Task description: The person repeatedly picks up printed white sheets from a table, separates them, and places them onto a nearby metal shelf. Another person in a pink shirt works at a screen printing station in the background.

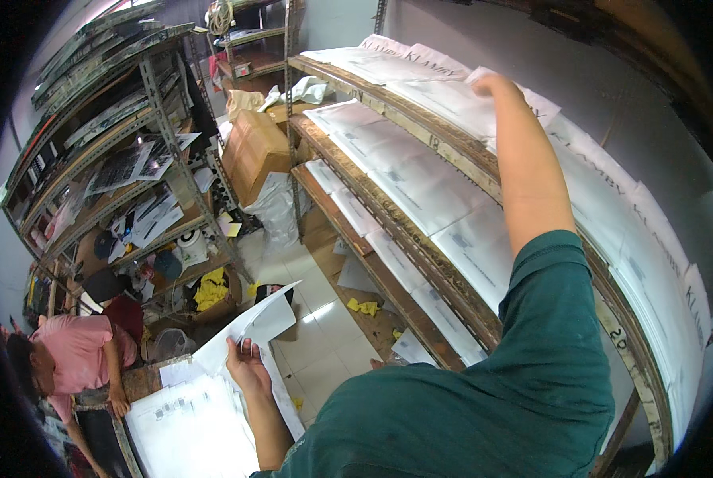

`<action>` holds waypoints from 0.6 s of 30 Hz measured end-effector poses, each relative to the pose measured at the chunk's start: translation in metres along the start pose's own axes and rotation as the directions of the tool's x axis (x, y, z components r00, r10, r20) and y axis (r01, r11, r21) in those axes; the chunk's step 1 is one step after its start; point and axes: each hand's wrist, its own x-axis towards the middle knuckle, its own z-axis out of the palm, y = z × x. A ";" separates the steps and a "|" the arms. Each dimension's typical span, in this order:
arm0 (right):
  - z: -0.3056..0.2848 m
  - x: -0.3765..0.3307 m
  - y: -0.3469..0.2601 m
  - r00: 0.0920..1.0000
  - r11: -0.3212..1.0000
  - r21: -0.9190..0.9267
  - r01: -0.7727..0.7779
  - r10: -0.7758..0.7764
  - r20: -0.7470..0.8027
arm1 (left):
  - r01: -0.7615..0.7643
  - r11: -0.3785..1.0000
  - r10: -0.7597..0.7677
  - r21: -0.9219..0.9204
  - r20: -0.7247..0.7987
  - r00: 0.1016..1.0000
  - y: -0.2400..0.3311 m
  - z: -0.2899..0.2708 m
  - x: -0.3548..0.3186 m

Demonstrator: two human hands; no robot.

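Note:
My left hand [249, 368] is at the lower left, its fingers curled at the edge of a bent white sheet [269, 319]. The sheet tilts up over a pile of white printed sheets [185, 426] beside that wrist. My right arm stretches far over the top shelf on the right. There my right hand [496, 84] is closed at the edge of a white printed sheet [540, 107] among rows of similar ones; its fingertips are partly hidden.
A long wooden-edged rack [452, 147] with tiers of white printed sheets curves along the right. At the lower left, a person in a pink shirt [74, 350] leans by the table. Metal shelving [153, 111], a cardboard box [254, 155] and yellow scraps [363, 307] on the tiled floor stand beyond.

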 end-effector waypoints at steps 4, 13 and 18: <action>0.018 -0.055 0.021 0.928 0.980 0.034 -0.195 0.173 0.330 | 0.019 0.999 -0.021 0.047 0.041 0.999 -0.001 0.005 0.001; 0.012 -0.075 0.038 0.953 0.987 0.068 -0.147 0.122 0.279 | 0.044 0.999 -0.045 0.028 0.049 0.998 -0.012 0.029 -0.031; -0.043 -0.116 -0.055 0.961 0.966 0.242 -0.094 0.152 -0.232 | 0.017 0.998 -0.015 0.068 -0.022 1.000 -0.010 0.028 -0.050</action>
